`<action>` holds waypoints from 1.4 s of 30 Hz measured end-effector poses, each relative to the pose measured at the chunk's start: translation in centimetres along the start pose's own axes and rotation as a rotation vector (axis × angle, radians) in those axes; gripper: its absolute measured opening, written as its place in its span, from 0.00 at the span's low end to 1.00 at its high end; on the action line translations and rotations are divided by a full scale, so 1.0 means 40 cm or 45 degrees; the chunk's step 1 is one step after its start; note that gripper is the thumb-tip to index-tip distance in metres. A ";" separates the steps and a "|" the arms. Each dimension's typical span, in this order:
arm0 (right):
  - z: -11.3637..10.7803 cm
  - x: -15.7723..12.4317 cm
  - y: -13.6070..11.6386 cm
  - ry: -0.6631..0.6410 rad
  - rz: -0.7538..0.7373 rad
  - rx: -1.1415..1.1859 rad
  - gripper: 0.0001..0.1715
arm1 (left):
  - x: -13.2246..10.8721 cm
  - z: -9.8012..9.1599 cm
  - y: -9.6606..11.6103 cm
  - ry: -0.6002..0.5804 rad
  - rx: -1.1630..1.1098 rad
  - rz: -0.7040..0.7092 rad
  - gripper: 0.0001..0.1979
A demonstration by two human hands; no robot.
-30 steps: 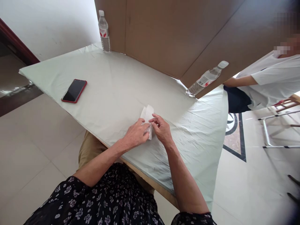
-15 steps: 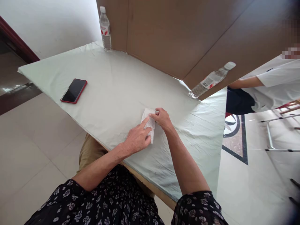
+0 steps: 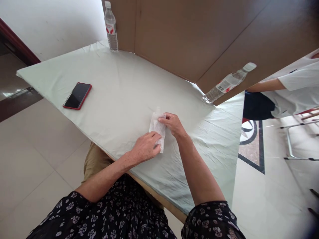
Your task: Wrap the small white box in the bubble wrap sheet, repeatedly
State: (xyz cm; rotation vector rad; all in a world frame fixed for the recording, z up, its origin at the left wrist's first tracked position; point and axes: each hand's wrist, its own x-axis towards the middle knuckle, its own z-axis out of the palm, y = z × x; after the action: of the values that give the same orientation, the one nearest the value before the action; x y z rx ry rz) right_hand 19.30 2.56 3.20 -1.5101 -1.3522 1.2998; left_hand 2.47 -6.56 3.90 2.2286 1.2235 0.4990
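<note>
A small folded white sheet (image 3: pixel 155 125) lies on the cloth-covered table before me. Its surface is finely textured, like tissue or thin wrap; I cannot tell which. My right hand (image 3: pixel 172 123) pinches its upper right edge between thumb and fingers. At the lower part, my left hand (image 3: pixel 147 146) has its fingers bent together on the sheet, thumb near the lower right edge. A faint, see-through tip shows at the sheet's top end. What lies under the fingers is hidden.
On the pale tablecloth (image 3: pixel 119 96) lies a phone in a red case (image 3: pixel 77 96), at left. A brown partition (image 3: pixel 164 39) stands behind, with one water bottle (image 3: pixel 111 30) at left and another bottle (image 3: pixel 228 84) at right. Beyond, a person's white sleeve (image 3: pixel 299 79) shows.
My left fingers have curled in from a pointing pose and drawn back down the sheet. My right hand still pinches the edge, more of the sheet's top showing. The view has shifted slightly.
</note>
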 end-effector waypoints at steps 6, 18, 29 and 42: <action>0.006 -0.084 -0.018 0.014 -0.264 0.049 0.14 | -0.015 0.012 -0.012 0.109 -0.083 -0.032 0.16; 0.047 -0.313 0.023 0.119 -0.599 -0.329 0.05 | -0.044 0.062 -0.024 0.588 0.012 -0.125 0.30; 0.078 -0.336 0.125 0.190 -0.840 -0.339 0.10 | -0.070 0.000 -0.111 0.080 -0.050 0.261 0.33; 0.046 -0.291 0.054 0.096 -0.477 -0.122 0.12 | -0.005 -0.019 -0.066 0.057 -0.674 -0.280 0.14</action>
State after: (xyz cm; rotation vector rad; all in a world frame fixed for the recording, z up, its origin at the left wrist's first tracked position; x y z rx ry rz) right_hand 18.73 -9.40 3.22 -1.2745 -1.5753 0.9461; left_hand 0.21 -5.34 2.86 1.6282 1.1756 0.6935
